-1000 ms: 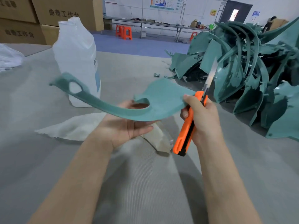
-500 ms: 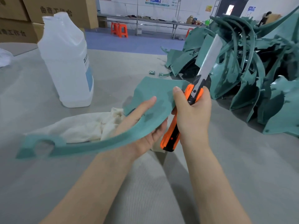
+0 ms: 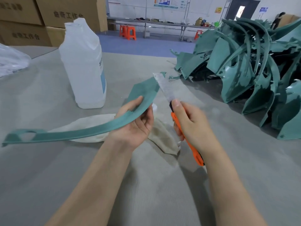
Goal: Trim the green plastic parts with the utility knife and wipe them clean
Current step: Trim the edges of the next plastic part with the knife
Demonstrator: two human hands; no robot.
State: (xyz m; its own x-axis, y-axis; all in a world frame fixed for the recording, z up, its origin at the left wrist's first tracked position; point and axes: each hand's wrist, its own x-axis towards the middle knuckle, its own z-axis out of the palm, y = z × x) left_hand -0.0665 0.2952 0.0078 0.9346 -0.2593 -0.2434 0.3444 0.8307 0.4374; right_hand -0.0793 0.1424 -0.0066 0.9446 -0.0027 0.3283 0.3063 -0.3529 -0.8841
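Note:
My left hand [image 3: 135, 123] holds a long curved green plastic part [image 3: 78, 133] near its wide end, thumb on top and fingers under it. Its narrow end with a cut-out reaches far left just above the table. My right hand [image 3: 190, 124] grips an orange utility knife [image 3: 187, 136] with its long blade [image 3: 164, 88] out. The blade lies against the right edge of the part's wide end and looks blurred. A crumpled off-white cloth [image 3: 159, 137] lies on the table under both hands.
A large white plastic jug [image 3: 83, 66] stands behind the part on the grey table [image 3: 48, 168]. A heap of green plastic parts [image 3: 254, 69] fills the right side. Cardboard boxes [image 3: 48, 17] are stacked at the back left, with a clear plastic bag [image 3: 11, 61] at the left edge.
The right hand has drawn the knife away from the left hand and tilted its blade leftward onto the part's right edge. The part's wide end has risen in the left hand.

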